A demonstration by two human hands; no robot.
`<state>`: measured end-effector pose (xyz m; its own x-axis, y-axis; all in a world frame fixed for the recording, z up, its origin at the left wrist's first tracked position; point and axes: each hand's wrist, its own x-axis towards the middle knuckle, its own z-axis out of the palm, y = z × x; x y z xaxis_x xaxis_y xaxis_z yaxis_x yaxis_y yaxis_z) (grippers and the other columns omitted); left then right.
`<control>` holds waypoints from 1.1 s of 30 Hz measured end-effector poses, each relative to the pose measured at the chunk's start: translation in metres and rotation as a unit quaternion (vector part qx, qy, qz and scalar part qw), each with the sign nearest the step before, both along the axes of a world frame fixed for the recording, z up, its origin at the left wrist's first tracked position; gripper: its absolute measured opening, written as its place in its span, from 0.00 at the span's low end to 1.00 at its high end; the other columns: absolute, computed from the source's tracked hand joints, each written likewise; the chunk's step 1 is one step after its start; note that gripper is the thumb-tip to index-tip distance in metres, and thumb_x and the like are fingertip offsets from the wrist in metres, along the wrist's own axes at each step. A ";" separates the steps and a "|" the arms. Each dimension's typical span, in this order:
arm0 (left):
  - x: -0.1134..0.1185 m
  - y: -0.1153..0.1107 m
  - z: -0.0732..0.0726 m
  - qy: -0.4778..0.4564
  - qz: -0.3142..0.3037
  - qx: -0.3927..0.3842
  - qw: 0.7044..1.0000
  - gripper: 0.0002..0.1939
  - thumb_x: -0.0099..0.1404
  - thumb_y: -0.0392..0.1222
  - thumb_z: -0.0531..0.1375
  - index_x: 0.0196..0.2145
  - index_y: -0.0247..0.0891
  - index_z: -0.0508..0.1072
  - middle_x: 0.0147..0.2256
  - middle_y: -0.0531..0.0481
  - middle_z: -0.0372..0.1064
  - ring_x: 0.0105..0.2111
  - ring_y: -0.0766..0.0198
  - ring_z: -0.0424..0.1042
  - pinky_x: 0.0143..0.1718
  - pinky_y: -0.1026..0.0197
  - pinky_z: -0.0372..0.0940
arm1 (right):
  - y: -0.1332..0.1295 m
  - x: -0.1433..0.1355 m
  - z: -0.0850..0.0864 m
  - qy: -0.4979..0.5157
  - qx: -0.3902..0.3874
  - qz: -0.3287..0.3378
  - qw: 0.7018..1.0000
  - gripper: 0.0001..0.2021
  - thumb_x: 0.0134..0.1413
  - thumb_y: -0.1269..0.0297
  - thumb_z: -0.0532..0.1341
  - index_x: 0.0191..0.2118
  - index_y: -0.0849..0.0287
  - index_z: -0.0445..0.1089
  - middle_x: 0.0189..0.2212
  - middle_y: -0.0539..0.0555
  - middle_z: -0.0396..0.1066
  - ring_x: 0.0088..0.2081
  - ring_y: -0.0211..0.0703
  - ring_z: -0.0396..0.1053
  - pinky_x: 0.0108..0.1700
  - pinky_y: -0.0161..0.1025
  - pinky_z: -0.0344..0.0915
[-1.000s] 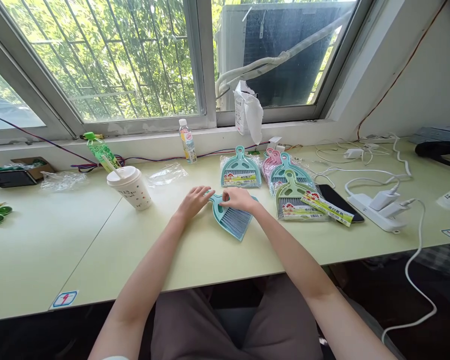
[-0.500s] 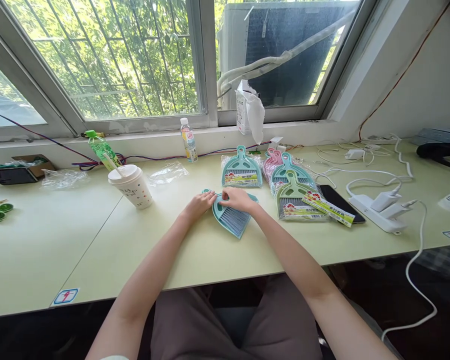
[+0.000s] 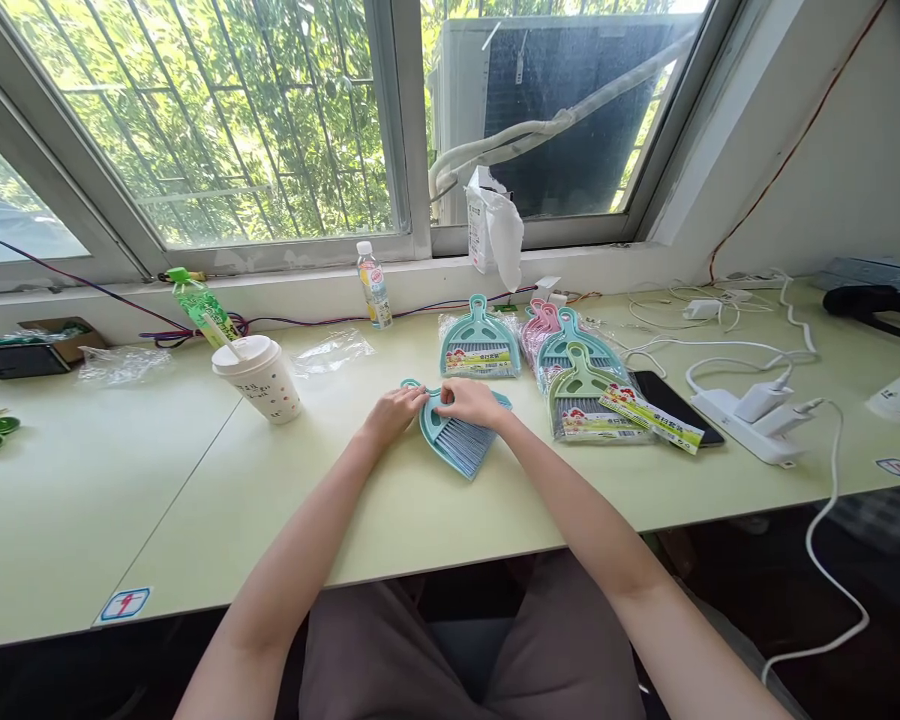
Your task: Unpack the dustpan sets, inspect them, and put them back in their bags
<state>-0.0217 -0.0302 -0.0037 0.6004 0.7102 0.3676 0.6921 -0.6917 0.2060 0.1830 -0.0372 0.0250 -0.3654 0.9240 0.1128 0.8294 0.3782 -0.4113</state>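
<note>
Head cam: blue brush-and-dustpan set (image 3: 459, 447) lies slantwise on the counter (image 3: 435, 530), handle up-left, bristles down-right toward the near edge. Left hand (image 3: 397, 408) covers the handle, can't tell if it's gripping; right hand (image 3: 471, 400) looks pinched onto the set's upper part, so neither's nearer.

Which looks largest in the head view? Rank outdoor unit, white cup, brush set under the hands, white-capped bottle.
Outdoor unit
White cup and brush set: too alike to rank; set partly covered
White-capped bottle

Bare L & R forearms (image 3: 311, 530) — dk grayish-brn trousers (image 3: 379, 650).
</note>
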 end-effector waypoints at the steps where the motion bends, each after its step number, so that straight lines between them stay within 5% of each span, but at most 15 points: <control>1: 0.001 -0.001 0.001 -0.022 0.014 0.010 1.000 0.15 0.67 0.32 0.52 0.46 0.40 0.75 0.54 0.40 0.72 0.55 0.53 0.70 0.57 0.51 0.63 | 0.000 0.000 0.000 0.004 0.004 -0.009 1.000 0.08 0.52 0.57 0.63 0.32 0.55 0.71 0.37 0.50 0.76 0.39 0.41 0.72 0.35 0.34 0.57; 4: 0.004 -0.003 0.008 -0.143 0.103 0.037 0.984 0.18 0.67 0.37 0.55 0.54 0.41 0.71 0.58 0.41 0.67 0.58 0.51 0.65 0.59 0.49 0.61 | 0.001 -0.001 0.000 0.033 0.036 -0.062 0.997 0.09 0.52 0.56 0.63 0.33 0.55 0.70 0.39 0.51 0.76 0.40 0.43 0.72 0.35 0.35 0.58; 6: 0.008 -0.005 0.013 -0.250 0.138 -0.027 0.958 0.23 0.66 0.43 0.57 0.58 0.41 0.67 0.57 0.40 0.67 0.56 0.51 0.66 0.56 0.48 0.62 | 0.000 -0.003 0.001 0.067 0.068 -0.107 0.990 0.09 0.54 0.56 0.63 0.34 0.56 0.70 0.40 0.52 0.75 0.41 0.43 0.72 0.36 0.35 0.59; 11: 0.021 -0.011 0.016 -0.394 0.000 -0.414 0.821 0.25 0.65 0.55 0.56 0.53 0.37 0.70 0.47 0.43 0.74 0.45 0.56 0.74 0.46 0.56 0.68 | -0.006 -0.008 0.002 0.114 0.134 -0.172 0.969 0.11 0.60 0.55 0.58 0.38 0.57 0.69 0.43 0.55 0.74 0.41 0.44 0.72 0.36 0.36 0.59; 15: 0.025 -0.012 0.011 -0.454 0.018 -0.458 0.764 0.22 0.57 0.50 0.65 0.47 0.39 0.72 0.41 0.48 0.75 0.41 0.58 0.74 0.40 0.61 0.68 | -0.010 -0.005 0.011 0.069 0.158 -0.156 0.973 0.13 0.65 0.56 0.53 0.40 0.57 0.71 0.44 0.55 0.74 0.39 0.44 0.72 0.35 0.36 0.58; 19: 0.018 -0.007 0.007 -0.488 0.050 -0.473 0.731 0.20 0.54 0.48 0.67 0.42 0.37 0.72 0.37 0.49 0.74 0.35 0.61 0.75 0.37 0.62 0.68 | -0.010 0.024 0.041 0.047 0.212 -0.225 0.950 0.17 0.69 0.60 0.46 0.46 0.58 0.71 0.47 0.60 0.72 0.39 0.46 0.71 0.39 0.39 0.61; 23: 0.013 -0.001 0.007 -0.512 0.049 -0.469 0.718 0.24 0.52 0.46 0.69 0.45 0.37 0.72 0.40 0.47 0.75 0.36 0.62 0.75 0.38 0.61 0.70 | -0.008 0.089 0.057 0.009 0.217 -0.392 0.894 0.17 0.64 0.65 0.53 0.55 0.60 0.67 0.55 0.66 0.67 0.57 0.58 0.63 0.54 0.56 0.61; 26: 0.013 0.001 0.005 -0.517 0.042 -0.464 0.718 0.27 0.50 0.45 0.70 0.47 0.37 0.71 0.42 0.45 0.75 0.38 0.60 0.76 0.39 0.60 0.71 | -0.007 0.144 0.047 -0.030 0.081 -0.486 0.870 0.27 0.56 0.62 0.64 0.61 0.63 0.62 0.60 0.73 0.61 0.61 0.66 0.59 0.55 0.66 0.59; 29: 0.013 0.002 0.005 -0.518 0.035 -0.466 0.716 0.28 0.50 0.45 0.71 0.49 0.37 0.71 0.44 0.45 0.74 0.40 0.60 0.76 0.40 0.59 0.72 | -0.005 0.179 0.030 -0.053 -0.065 -0.478 0.874 0.29 0.46 0.60 0.71 0.54 0.64 0.69 0.52 0.74 0.69 0.54 0.67 0.68 0.50 0.60 0.66; 33: 0.013 0.001 0.006 -0.518 0.039 -0.472 0.712 0.27 0.51 0.44 0.70 0.48 0.37 0.71 0.44 0.45 0.75 0.39 0.61 0.76 0.40 0.60 0.72 | 0.000 0.186 0.019 -0.043 -0.035 -0.433 0.900 0.22 0.47 0.62 0.70 0.49 0.63 0.72 0.44 0.72 0.72 0.49 0.61 0.72 0.47 0.52 0.68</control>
<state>-0.0083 -0.0296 0.0020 0.2993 0.9510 -0.0774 -0.1415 0.1244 0.9821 0.3692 -0.0375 0.0439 0.4899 0.8704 0.0484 0.8305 -0.4491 -0.3294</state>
